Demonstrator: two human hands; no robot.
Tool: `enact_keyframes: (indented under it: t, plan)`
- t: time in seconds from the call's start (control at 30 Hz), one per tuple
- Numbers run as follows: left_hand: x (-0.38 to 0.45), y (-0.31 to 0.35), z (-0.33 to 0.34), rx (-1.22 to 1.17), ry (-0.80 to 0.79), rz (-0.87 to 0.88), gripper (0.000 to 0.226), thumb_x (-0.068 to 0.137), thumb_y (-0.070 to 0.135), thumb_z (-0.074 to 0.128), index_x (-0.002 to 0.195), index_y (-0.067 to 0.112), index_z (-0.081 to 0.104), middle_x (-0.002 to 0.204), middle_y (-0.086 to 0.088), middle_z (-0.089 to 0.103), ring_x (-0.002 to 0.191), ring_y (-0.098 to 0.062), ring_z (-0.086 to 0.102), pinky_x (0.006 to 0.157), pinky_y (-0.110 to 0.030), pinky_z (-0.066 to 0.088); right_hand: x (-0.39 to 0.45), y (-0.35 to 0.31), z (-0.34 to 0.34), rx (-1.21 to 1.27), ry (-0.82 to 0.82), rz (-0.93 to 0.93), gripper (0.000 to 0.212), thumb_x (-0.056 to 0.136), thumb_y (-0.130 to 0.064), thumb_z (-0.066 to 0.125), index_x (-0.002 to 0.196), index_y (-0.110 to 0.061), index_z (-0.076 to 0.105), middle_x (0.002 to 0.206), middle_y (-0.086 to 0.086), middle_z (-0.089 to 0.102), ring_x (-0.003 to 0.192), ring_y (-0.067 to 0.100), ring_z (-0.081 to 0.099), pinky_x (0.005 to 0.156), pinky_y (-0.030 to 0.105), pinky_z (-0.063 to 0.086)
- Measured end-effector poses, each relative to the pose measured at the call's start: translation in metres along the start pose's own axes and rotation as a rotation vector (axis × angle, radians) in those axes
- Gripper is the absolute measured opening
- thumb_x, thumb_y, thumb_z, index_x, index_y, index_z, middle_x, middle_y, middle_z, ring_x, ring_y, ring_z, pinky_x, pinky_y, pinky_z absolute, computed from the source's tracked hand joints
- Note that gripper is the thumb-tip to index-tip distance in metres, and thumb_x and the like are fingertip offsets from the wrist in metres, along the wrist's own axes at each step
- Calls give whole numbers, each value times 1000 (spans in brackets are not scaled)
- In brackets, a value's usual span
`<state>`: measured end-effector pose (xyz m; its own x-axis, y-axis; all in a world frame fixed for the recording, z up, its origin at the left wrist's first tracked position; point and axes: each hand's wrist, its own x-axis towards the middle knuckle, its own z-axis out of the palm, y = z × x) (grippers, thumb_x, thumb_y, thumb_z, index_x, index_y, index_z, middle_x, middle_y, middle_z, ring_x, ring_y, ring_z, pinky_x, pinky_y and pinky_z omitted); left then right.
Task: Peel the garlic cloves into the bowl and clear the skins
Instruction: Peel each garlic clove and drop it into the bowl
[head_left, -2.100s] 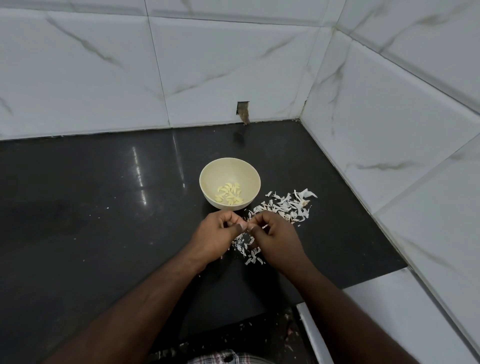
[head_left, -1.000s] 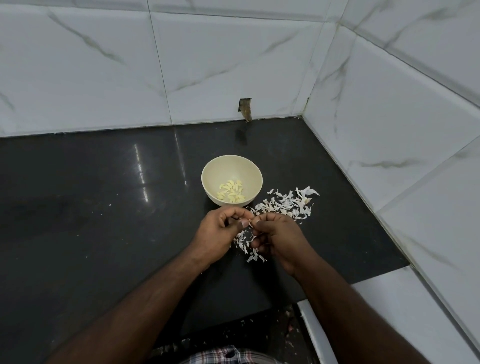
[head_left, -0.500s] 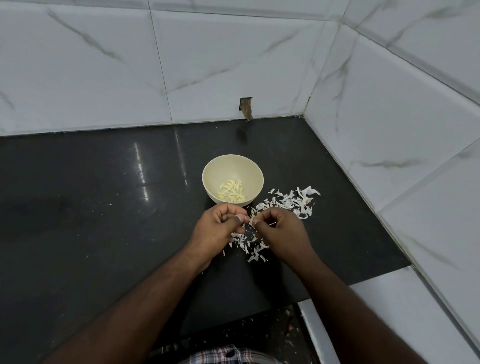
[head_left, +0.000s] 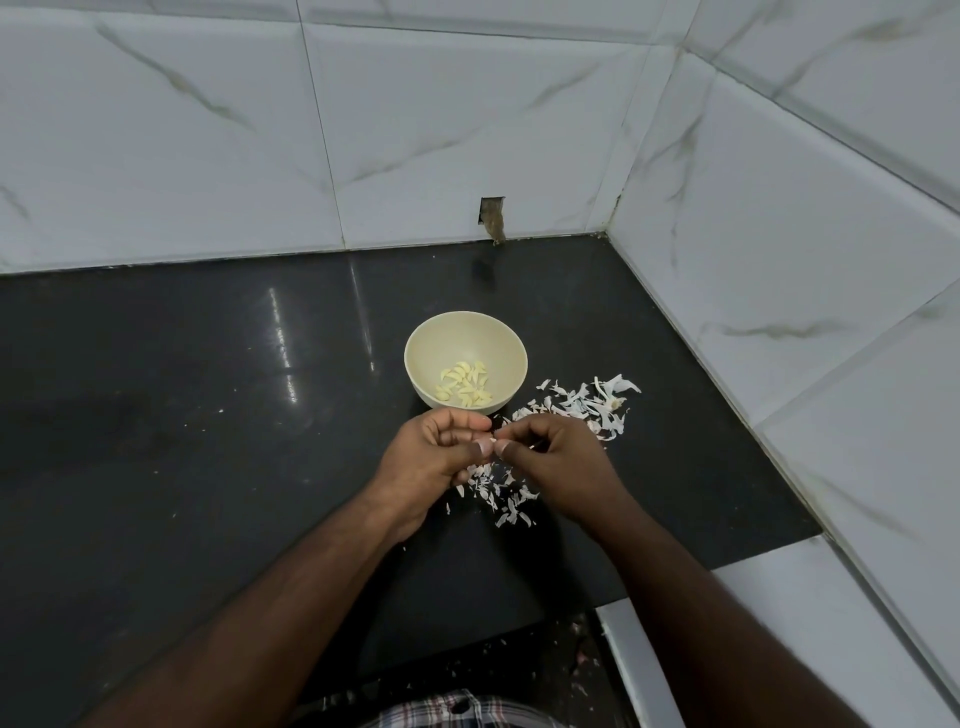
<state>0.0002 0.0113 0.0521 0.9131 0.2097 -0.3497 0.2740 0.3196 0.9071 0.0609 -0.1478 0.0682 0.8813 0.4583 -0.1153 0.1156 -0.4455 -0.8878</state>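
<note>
Garlic cloves (head_left: 464, 383) lie peeled and yellow in the bottom of the cream bowl (head_left: 501, 349), which sits on the dark counter (head_left: 182, 415) just past the hands. Not much has changed in the last two seconds — the bowl and the pile look the same, and both hands have stayed close together in front of the bowl, only shifting their fingers a little. That looks like one more clove is still being picked at and has not gone into the bowl yet.

The left hand (head_left: 434, 452) has its fingers curled in, and its thumb tip meets the right hand. The right hand (head_left: 550, 457) is curled too, with its fingertips pinched right at that meeting spot. Something tiny and pale shows between the fingertips — most likely a clove or a bit of its skin, but it is too small to tell which.

White skins (head_left: 576, 408) lie scattered on the counter, to the right of the bowl and under the hands. Some small bits have fallen near the counter's front edge too. None of this has been cleared, so that part of the job is still to do.
</note>
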Motion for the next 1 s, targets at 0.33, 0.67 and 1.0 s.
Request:
enact_keyframes:
  t: [0.33, 0.67, 1.0]
  plan:
    - [0, 5, 1, 78, 8, 86, 24, 81, -7, 75, 98, 7, 68, 81, -6, 74, 69, -10, 64, 53, -17, 45, -1, -2, 1, -100, 2, -4, 8, 83, -23, 69, 75, -23, 68, 67, -8, 68, 57, 5, 58, 59, 28, 49]
    - [-3, 1, 3, 110, -34, 278, 25, 78, -11, 77, 91, 8, 66, 83, -6, 75, 80, -15, 68, 75, -24, 57, -3, -15, 0, 669, -114, 558, 11, 84, -7, 57, 76, -10, 64, 67, 4, 59, 54, 16, 54, 51, 24, 41]
    - [-4, 0, 4, 106, -62, 334, 26, 78, -13, 75, 89, 8, 66, 84, -7, 75, 79, -13, 68, 75, -23, 56, 1, -14, 2, 829, -234, 712, 14, 65, -18, 60, 76, -8, 62, 62, 0, 55, 51, 14, 53, 51, 22, 41]
